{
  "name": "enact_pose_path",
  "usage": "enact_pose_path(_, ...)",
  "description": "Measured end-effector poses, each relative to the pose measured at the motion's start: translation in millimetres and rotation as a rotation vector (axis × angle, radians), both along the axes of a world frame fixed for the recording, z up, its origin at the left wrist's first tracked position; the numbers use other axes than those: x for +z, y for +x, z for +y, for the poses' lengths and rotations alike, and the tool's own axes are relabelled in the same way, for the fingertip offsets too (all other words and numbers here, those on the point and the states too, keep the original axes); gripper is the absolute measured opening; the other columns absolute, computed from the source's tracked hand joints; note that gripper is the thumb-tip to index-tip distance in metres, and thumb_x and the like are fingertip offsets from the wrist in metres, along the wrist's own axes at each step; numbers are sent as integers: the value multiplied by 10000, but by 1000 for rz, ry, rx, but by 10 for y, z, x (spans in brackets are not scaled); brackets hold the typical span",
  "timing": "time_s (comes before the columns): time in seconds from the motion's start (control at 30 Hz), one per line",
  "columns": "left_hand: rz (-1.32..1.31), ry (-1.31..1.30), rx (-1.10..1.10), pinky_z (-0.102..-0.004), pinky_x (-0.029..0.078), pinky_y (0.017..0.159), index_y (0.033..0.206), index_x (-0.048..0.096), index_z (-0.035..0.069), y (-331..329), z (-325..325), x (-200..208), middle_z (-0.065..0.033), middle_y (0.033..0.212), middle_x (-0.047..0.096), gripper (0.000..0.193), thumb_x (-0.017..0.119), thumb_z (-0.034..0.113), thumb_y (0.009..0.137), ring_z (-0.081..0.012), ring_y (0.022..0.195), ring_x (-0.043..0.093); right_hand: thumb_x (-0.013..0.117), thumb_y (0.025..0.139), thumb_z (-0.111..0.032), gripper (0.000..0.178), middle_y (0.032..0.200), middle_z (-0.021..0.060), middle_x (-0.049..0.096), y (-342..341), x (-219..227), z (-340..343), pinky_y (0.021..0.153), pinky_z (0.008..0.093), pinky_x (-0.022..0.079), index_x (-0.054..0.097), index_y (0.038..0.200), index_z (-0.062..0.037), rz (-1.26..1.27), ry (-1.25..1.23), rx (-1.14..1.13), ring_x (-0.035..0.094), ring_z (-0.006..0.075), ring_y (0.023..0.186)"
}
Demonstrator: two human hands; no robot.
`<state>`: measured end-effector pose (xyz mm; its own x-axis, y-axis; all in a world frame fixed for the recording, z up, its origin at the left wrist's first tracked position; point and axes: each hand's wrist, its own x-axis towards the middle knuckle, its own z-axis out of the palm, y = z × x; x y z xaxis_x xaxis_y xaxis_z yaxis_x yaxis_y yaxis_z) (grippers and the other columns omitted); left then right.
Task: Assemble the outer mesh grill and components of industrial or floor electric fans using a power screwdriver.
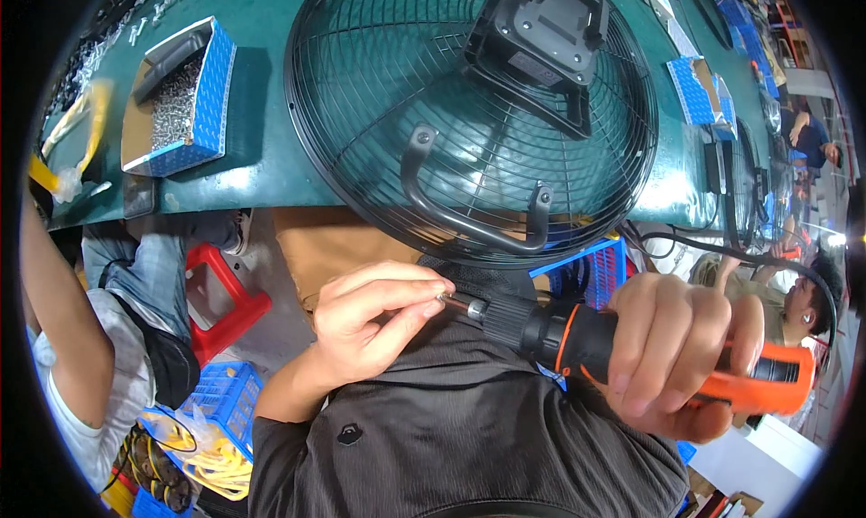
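Handle (pixel 483 236) appeared fastened at 2 ends to fan (pixel 523 101). Left hand (pixel 374 315) pinched a likely screw (pixel 443 296), undriven, at driver (pixel 577 338) tip; right hand (pixel 672 342) gripped driver.

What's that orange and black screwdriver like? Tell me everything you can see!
The power screwdriver is black with an orange ring and rear end, plastic-looking, with a ribbed collar and metal bit. It is held sideways, nearer than the black fan, bit pointing left. The right hand wraps its body; the left hand pinches something tiny and silvery at the bit's tip.
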<state>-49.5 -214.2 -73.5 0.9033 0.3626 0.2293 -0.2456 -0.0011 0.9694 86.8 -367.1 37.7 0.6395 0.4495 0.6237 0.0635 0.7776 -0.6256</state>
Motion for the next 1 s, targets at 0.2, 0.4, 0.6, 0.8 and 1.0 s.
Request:
enact_pose_path(0.2,-13,674,413,-429,464,789,998,589,80,-37,127,-35,-143,1074,480,517,895,189,596,-349,1013,529,737,825,-174,371,687,50,609,-111,-90,157,485,244,539,485,1056,-32,-207,-37,-48,622,148,541)
enact_pose_path(0.4,-33,779,507,-563,333,1013,1150,537,113,149,228,-46,-240,1346,364,666,885,303,614,-447,1268,365,733,828,-178,379,690,53,611,-92,-57,249,482,250,537,478,1080,-56,-309,-182,-63,617,147,544)
enact_pose_path(0.6,18,834,482,-576,213,1097,1285,461,93,58,317,-167,-294,1479,245,820,876,347,624,-486,1375,228,715,839,-174,392,708,55,608,-38,-122,404,497,256,533,455,1109,-57,-272,-274,8,612,148,551)
enact_pose_path(0.8,-18,576,519,-421,420,905,1180,535,57,-99,238,-337,-223,1242,473,666,880,232,638,-340,1095,500,706,844,-159,408,731,53,596,-104,77,517,522,265,520,432,1133,-68,-270,-419,-55,596,156,553)
enact_pose_path(1.0,319,-767,22,-198,439,621,1009,604,-1,-27,146,-445,-13,870,640,251,744,41,804,-42,717,557,718,827,-130,405,697,47,585,-203,33,623,507,264,511,441,1114,-65,-298,-488,-100,581,154,522)
